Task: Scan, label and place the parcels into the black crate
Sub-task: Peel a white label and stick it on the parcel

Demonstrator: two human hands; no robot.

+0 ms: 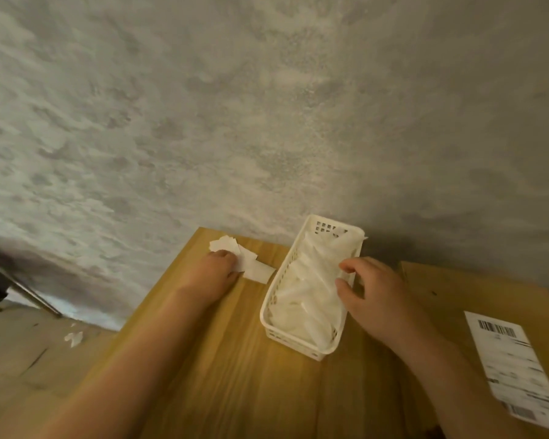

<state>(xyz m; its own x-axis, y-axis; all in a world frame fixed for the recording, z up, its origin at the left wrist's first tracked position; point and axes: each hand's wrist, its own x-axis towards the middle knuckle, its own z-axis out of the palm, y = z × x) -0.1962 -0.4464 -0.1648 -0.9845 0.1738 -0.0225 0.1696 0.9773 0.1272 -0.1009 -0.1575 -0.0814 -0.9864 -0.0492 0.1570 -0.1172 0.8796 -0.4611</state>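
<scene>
— Left hand (217, 270): where do you have it?
— Item one: your left hand lies on the light wooden tabletop (235, 375), fingers curled down onto the loose pile of small white paper slips (244, 256) near the far edge; whether it pinches one, I cannot tell.
— And your right hand (373, 296)?
— Item two: it reaches over the near long rim of the white slotted plastic basket (293, 339), thumb and forefinger pinching one of the translucent white plastic sleeves (308, 286) that fill it.
— Where is the parcel?
— Item three: the flat brown cardboard parcel (450, 299) lies at your right, against the grey mottled wall (235, 106), just beside the basket. It bears a white printed shipping label with barcodes (517, 369), face up, near the right edge of view.
— Anything else?
— Item four: white paper scraps (74, 338) on the floor at the left.
</scene>
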